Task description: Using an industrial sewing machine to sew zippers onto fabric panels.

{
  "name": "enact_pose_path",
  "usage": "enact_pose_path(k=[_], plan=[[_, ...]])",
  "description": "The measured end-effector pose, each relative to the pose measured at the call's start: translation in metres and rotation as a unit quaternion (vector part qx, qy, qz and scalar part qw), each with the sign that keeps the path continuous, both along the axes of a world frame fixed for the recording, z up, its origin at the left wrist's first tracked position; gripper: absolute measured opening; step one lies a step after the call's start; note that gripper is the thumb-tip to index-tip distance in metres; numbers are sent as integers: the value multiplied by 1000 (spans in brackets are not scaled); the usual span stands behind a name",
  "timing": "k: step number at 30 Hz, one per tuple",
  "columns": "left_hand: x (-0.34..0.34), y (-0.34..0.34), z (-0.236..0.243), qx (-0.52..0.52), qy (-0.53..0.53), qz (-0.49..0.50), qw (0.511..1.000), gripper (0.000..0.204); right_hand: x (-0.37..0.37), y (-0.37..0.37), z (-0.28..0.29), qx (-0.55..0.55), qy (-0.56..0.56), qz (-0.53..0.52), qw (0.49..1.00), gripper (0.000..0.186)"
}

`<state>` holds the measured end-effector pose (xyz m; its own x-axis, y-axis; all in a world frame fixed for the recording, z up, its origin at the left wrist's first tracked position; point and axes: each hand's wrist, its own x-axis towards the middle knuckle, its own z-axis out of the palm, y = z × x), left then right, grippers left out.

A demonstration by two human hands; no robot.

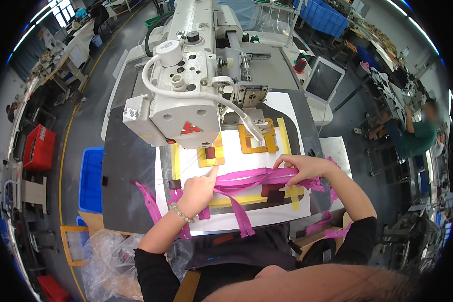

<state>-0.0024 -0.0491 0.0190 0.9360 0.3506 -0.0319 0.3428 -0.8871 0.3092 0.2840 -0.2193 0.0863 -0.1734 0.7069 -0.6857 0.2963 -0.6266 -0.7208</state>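
Note:
Pink zipper strips (241, 177) lie bunched across the white board (236, 211) under the white sewing machine (181, 85), with tails over its near edge. My left hand (199, 192) rests at their left, index finger stretched toward a small yellow frame (211, 160); its other fingers are partly hidden. My right hand (301, 168) grips the strips at the right between thumb and curved fingers. A second yellow frame (246, 148) sits beneath the machine's head, and a dark red patch (273, 191) lies below my right hand.
Blue bins (90, 176) and a red crate (38, 147) stand left of the table. Crumpled plastic (105, 261) lies at lower left. A tilted screen (322, 78) stands right of the machine. A person in green (418, 136) sits at a bench at the right.

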Motion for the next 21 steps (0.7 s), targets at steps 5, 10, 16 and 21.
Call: enact_pose_path(k=[5,10,16,21], plan=[[-12,-1,-4,11,33,33,999,56,0,-12,-26,126,-150,19,980,45],[-16,9,2,-57,-37,-12,998,58,-4,-13,-38,214,-167,12,962,37],[-26,20,1,-80,-56,-23,995,64,-22,-2,-44,424,-310,37,850,29],[-44,37,12,-146,-40,3,989,62,-99,-21,-41,366,-388,78,842,29]])
